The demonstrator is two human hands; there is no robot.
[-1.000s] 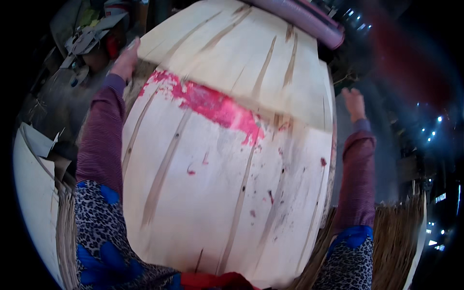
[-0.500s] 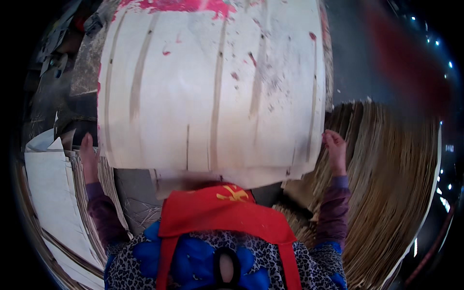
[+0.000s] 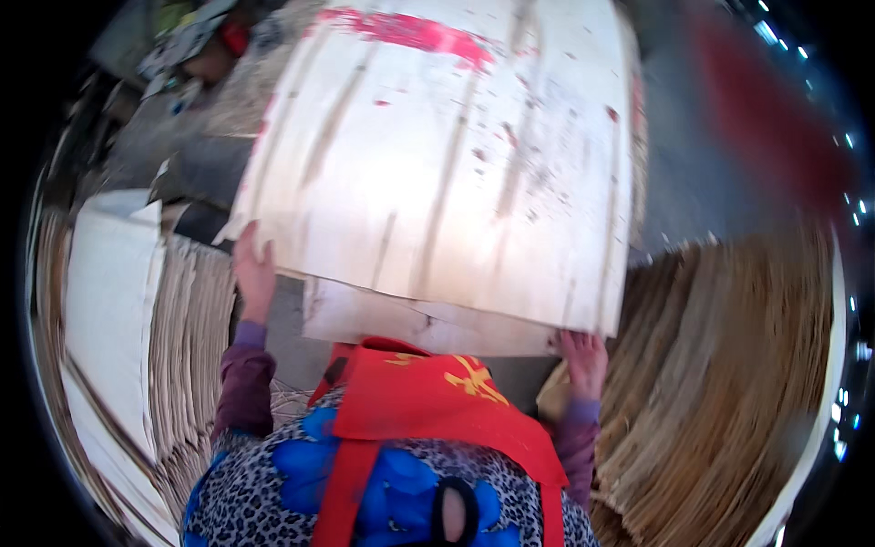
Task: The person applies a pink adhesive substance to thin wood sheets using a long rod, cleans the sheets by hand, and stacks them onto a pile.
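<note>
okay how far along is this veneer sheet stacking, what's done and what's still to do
Done: tall piles of stacked sheets stand at right and another pile at left. In hand: the left hand and right hand grip a pale veneer sheet with red marks, over another sheet. Left: it is not yet laid down.

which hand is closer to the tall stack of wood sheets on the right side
Right. The right hand grips the near edge of the big veneer sheet directly beside the stack of wood sheets. The left hand holds the sheet's opposite corner, far across from that stack.
</note>
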